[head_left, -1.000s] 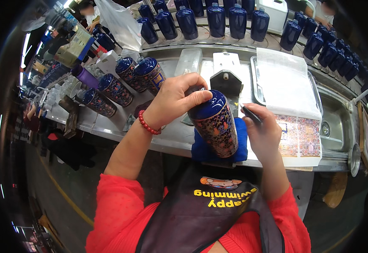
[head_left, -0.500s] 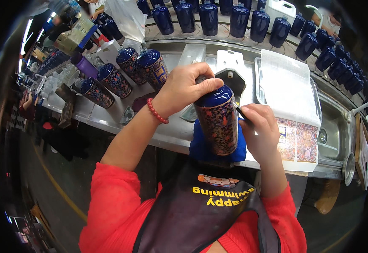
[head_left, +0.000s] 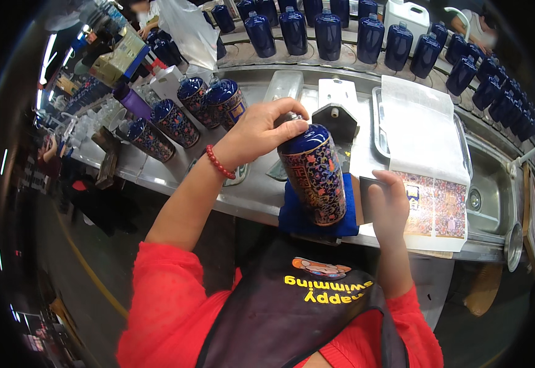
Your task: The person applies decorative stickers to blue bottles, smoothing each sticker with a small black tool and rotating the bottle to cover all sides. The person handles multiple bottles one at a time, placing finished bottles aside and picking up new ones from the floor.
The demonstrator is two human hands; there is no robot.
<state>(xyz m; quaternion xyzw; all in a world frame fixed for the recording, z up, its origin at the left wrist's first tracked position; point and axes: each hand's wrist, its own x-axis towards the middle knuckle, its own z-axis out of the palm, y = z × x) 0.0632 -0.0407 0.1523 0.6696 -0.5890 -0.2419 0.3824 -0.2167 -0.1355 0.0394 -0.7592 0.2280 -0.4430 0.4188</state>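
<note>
The left hand (head_left: pixel 258 132) is clamped around the neck of a patterned bottle (head_left: pixel 313 179) at mid-frame, its long axis slanting from upper left to lower right. The right hand (head_left: pixel 391 207), fingers closed on a flat tool (head_left: pixel 373 199), stands just right of the bottle's lower half, apart from it. Beneath lies a blue cloth (head_left: pixel 293 211) on the metal worktop (head_left: pixel 243 201); plain blue bottles (head_left: pixel 329 38) line the upper frame.

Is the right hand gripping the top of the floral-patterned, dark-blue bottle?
No, the left hand grips the floral-patterned, dark-blue bottle at its top, while the right hand holds a flat, dark-and-brown tool.
</note>
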